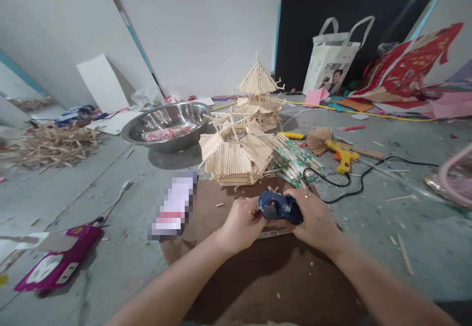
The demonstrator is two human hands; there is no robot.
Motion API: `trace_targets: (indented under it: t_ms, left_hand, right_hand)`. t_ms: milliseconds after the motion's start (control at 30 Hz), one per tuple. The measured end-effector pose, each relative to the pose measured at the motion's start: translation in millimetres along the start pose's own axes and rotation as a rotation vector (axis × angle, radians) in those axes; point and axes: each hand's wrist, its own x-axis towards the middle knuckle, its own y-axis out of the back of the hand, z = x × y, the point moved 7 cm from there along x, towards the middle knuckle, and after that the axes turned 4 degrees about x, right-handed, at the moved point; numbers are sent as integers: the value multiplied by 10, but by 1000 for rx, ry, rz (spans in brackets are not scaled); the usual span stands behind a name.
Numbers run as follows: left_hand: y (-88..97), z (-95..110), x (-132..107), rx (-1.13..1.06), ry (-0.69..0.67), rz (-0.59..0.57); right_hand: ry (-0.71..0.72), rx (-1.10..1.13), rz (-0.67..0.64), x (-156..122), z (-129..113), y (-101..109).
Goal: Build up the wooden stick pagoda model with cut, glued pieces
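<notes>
Above the brown board (258, 286), a dark blue hand tool (282, 207) with a rounded notch sits between my two hands; its exact kind is unclear. My left hand (241, 223) is closed at the tool's left end. Fingers of my right hand (317, 220) wrap its right end, and a small gold piece shows on that hand. Just beyond stands a model roof of thin wooden sticks (236, 156), open at its top. Behind it rises a taller stick tower (258, 77) with a pointed roof. A blurred phone (175, 203) lies left of my left hand.
Green-printed stick packets (297, 154) and a yellow glue gun (342, 156) with a black cord lie right of the model. A steel basin (167, 132) stands back left, near a stick pile (51, 144). A purple packet (61, 259) lies front left; a white bag (332, 60) stands behind.
</notes>
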Motion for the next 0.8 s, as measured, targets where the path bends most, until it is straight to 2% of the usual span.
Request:
trace_targets:
  t_ms: [267, 467, 567, 733, 800]
  left_hand:
    - [-30, 4, 14, -97, -6, -59]
    - [-67, -65, 1, -151, 86, -68]
    - [-111, -118, 2, -249, 169, -73]
    - [-244, -314, -8, -582, 423, -104]
    - [-250, -361, -6, -608, 463, -87]
  right_hand:
    - [8, -31, -2, -7, -12, -7]
    - [-24, -59, 5, -37, -1, -23]
    - [-45, -30, -1, -34, 16, -44]
    - [-186, -86, -46, 31, 205, -39]
    - [-191, -97, -67, 57, 249, -25]
